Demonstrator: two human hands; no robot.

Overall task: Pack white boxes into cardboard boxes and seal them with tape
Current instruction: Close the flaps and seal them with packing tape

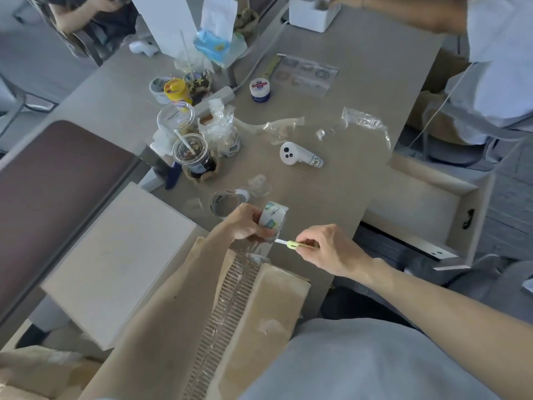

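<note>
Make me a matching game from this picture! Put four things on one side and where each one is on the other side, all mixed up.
Things:
1. tape roll
2. cutter
3. white controller
4. cardboard box

Places:
a. lying by itself on the table
b. held in the left hand
c. held in the right hand
d. closest to the person, with a strip of clear tape along its top

Right pairs: 1-b, 2-c, 3-a, 4-d
</note>
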